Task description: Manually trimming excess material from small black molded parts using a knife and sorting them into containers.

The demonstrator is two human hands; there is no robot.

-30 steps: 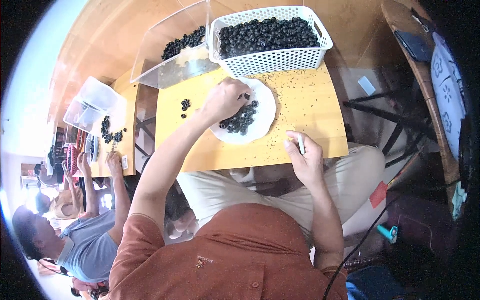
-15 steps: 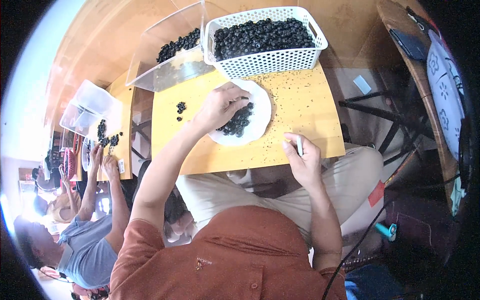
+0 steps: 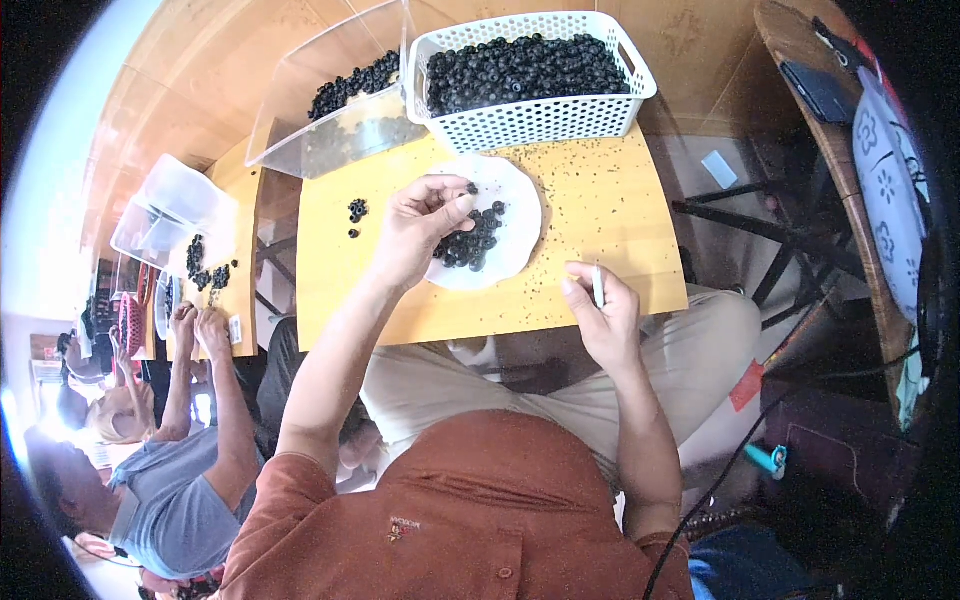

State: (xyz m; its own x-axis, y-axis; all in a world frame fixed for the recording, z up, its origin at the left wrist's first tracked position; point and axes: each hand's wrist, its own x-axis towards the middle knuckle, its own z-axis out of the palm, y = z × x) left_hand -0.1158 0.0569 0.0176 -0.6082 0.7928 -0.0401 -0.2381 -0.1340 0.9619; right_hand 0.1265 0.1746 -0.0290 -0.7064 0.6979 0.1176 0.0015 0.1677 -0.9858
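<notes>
My left hand (image 3: 425, 225) is over the left side of a white plate (image 3: 515, 245), pinching a small black ring-shaped piece (image 3: 472, 188) between thumb and fingertips. Beneath and beside it, a pile of similar black pieces (image 3: 475, 245) lies on the plate. My right hand (image 3: 608, 315) is closed round a slim white pen-like tool (image 3: 598, 286) near the table's front edge. The tool's lower part is hidden in the fingers, so its exact kind does not show.
A white perforated basket (image 3: 530, 127) full of black pieces stands at the back, beside a clear plastic bin (image 3: 350, 140) holding more. A few loose pieces (image 3: 356, 212) lie left on the yellow table (image 3: 400, 322); dark crumbs dot its right. Another person (image 3: 190, 490) works at the left.
My left hand has lifted slightly back and left from the pile, and a black piece now shows in its fingertips. My right hand stays nearly still with the white tool.
</notes>
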